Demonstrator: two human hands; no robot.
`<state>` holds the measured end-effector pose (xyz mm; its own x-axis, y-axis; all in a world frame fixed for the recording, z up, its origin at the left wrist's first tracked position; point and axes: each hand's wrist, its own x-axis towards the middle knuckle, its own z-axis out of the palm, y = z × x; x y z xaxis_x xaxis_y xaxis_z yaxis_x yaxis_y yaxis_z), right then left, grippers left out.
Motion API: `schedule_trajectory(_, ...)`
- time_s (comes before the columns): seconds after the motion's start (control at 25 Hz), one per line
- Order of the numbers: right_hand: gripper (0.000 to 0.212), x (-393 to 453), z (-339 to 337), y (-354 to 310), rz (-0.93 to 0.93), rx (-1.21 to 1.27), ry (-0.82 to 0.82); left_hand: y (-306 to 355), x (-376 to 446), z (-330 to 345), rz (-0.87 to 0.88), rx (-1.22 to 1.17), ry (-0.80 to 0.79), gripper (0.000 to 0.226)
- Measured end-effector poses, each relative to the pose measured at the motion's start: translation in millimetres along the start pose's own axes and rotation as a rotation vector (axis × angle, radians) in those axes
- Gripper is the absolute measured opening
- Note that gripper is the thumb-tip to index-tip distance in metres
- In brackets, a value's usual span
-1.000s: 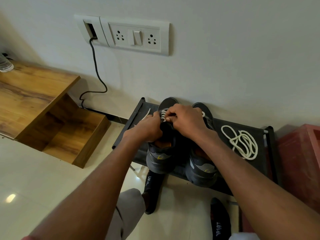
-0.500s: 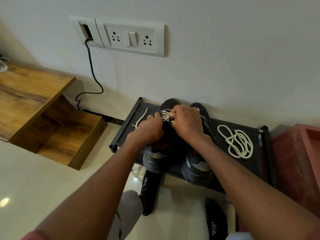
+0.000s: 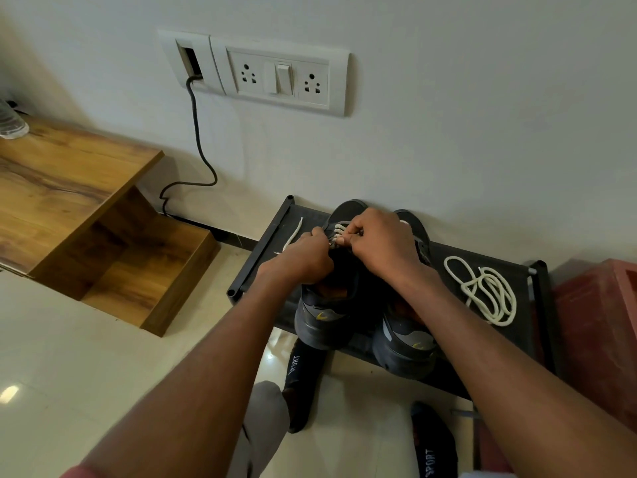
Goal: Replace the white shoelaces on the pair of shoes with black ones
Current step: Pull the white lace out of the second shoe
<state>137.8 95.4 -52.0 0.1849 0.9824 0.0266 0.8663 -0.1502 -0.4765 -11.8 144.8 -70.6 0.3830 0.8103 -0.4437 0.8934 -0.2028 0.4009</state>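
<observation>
Two dark grey shoes stand side by side on a black shoe rack (image 3: 269, 236), toes to the wall. The left shoe (image 3: 324, 315) still carries a white lace (image 3: 339, 231) in its upper eyelets. My left hand (image 3: 303, 258) and my right hand (image 3: 379, 243) meet over that shoe's tongue, fingers curled and pinching the white lace. One loose end of that lace (image 3: 293, 236) trails onto the rack at the left. The right shoe (image 3: 406, 343) sits under my right wrist. A removed white lace (image 3: 489, 291) lies coiled on the rack to the right. No black lace is visible.
A wooden stepped shelf (image 3: 86, 215) stands at the left. A wall socket panel (image 3: 275, 75) with a black cable (image 3: 198, 143) is above the rack. A red crate (image 3: 599, 332) is at the right. My feet in black socks (image 3: 303, 370) rest on the tiled floor.
Both hands stay on the left shoe's white lace, with only small finger movement. The camera view shifted slightly.
</observation>
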Motion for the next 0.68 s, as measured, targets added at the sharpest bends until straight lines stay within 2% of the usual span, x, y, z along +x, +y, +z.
schedule_trajectory(0.16,0.010,-0.6,-0.5,2.4,-0.005,-0.043,0.033,1.7,0.7,3.2,-0.022,-0.012,-0.009,0.048)
schedule_trajectory(0.28,0.023,-0.5,-5.6,10.8,0.222,0.031,0.133,2.8,-0.8,4.6,-0.039,-0.026,-0.015,0.047)
schedule_trajectory(0.36,0.022,-1.3,-6.4,12.5,0.325,0.072,0.175,2.9,-1.1,5.1,-0.042,-0.029,-0.021,0.046)
schedule_trajectory(0.44,0.014,-3.1,-6.2,12.3,0.148,0.037,0.175,4.0,-0.7,5.9,-0.050,-0.035,-0.017,0.047)
schedule_trajectory(0.52,0.018,-5.1,-7.1,12.0,-0.083,-0.029,0.102,5.5,0.4,6.0,-0.052,-0.023,-0.019,0.049)
schedule_trajectory(0.6,0.013,-3.7,-7.5,12.7,-0.133,-0.029,0.013,5.4,0.9,5.8,-0.054,-0.027,-0.023,0.051)
schedule_trajectory(0.68,0.006,-0.8,-6.9,14.8,-0.131,-0.033,0.020,5.9,1.4,6.7,-0.050,-0.023,-0.021,0.052)
